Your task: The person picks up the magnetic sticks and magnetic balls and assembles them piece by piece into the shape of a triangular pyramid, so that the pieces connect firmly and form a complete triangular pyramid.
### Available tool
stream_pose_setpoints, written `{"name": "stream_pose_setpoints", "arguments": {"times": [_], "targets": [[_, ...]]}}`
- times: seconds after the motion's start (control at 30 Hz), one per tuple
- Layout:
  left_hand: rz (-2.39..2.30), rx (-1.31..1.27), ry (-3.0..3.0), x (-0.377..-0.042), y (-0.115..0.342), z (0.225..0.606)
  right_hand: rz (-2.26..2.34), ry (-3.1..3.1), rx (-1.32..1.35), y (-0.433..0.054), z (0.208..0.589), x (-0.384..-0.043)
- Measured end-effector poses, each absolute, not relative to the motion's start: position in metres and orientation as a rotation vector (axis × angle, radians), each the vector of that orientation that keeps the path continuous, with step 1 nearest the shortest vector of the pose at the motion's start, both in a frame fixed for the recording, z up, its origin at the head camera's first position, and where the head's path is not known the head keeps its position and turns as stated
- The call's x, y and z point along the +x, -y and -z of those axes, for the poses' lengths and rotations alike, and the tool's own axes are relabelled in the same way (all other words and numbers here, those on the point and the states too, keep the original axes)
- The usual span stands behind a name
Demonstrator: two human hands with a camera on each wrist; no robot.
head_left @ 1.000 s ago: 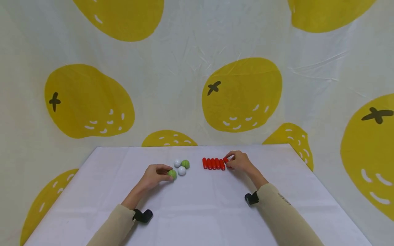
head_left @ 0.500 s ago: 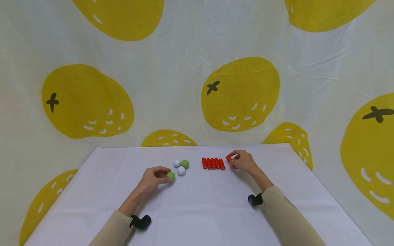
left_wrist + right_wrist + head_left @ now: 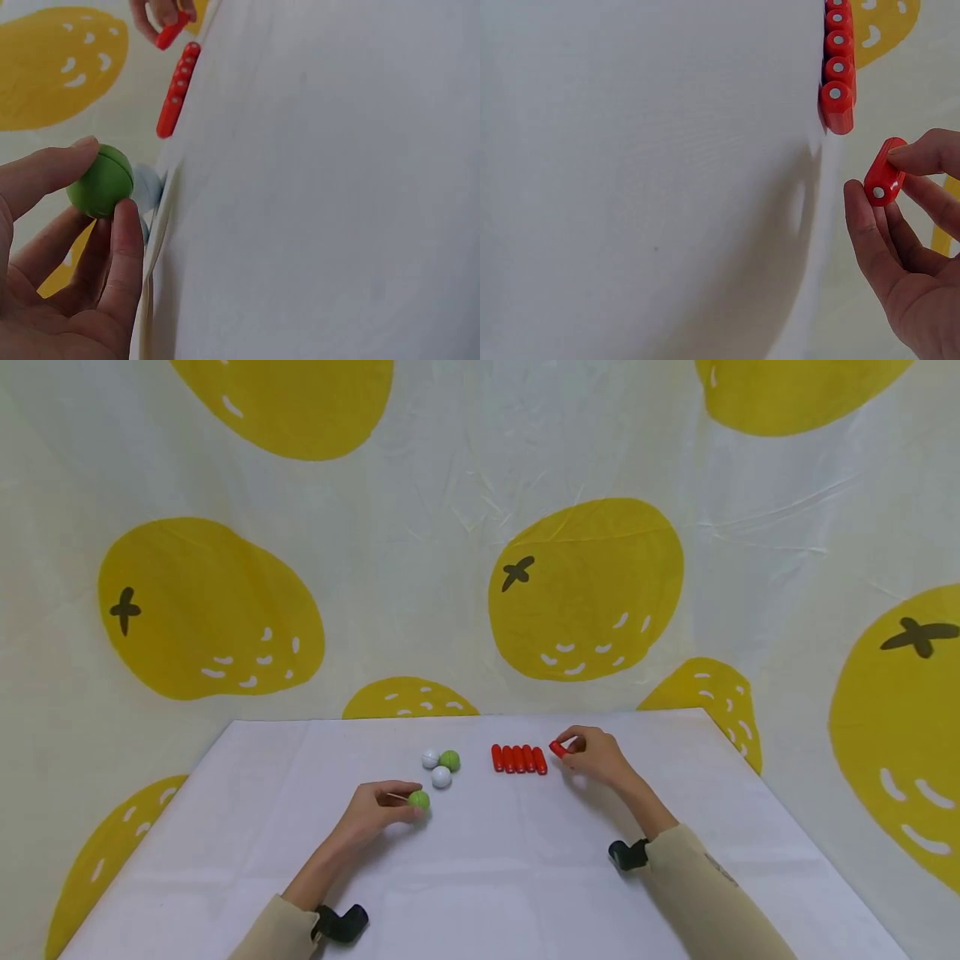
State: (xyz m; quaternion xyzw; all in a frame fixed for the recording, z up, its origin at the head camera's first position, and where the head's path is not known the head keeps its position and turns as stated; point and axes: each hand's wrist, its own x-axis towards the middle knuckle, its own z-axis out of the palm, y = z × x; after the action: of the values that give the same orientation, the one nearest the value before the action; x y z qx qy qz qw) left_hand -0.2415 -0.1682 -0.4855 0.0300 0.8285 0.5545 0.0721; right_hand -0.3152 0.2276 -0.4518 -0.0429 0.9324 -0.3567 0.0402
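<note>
My left hand [image 3: 375,810] pinches a green ball [image 3: 101,181] with a groove round it, between thumb and fingertips. A thin pale line shows beside this ball in the head view; what it is I cannot tell. Beyond it are two white balls [image 3: 441,777] and another green ball [image 3: 450,761], grouped together on the table. My right hand [image 3: 596,753] pinches a short red rod [image 3: 885,172], tilted, with a pale dot on its end. Left of that hand, several matching red rods [image 3: 519,759] lie side by side in a row, apart from the held one.
A white cloth covers the table [image 3: 480,877]. Its far edge meets a pale curtain [image 3: 420,568] printed with large yellow fruits. Black wrist cameras [image 3: 341,925] are strapped near both sleeve cuffs.
My left hand has drawn the green ball toward me, away from the other balls. My right hand has shifted slightly right, carrying its red rod off the row's end.
</note>
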Motion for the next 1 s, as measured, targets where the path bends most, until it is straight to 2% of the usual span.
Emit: {"name": "stream_pose_setpoints", "arguments": {"times": [0.33,0.6,1.0], "targets": [[-1.699,0.156,-2.437,-0.231,0.161,0.486,1.108,-2.868,-0.305,-0.213,0.445,-0.300],[-1.742,0.411,-2.408,-0.230,0.154,0.494,1.119,-2.847,-0.429,-0.206,0.436,-0.287],[-1.739,0.347,-2.419,-0.221,0.155,0.496,1.153,-2.739,-0.516,-0.182,0.434,-0.272]]}}
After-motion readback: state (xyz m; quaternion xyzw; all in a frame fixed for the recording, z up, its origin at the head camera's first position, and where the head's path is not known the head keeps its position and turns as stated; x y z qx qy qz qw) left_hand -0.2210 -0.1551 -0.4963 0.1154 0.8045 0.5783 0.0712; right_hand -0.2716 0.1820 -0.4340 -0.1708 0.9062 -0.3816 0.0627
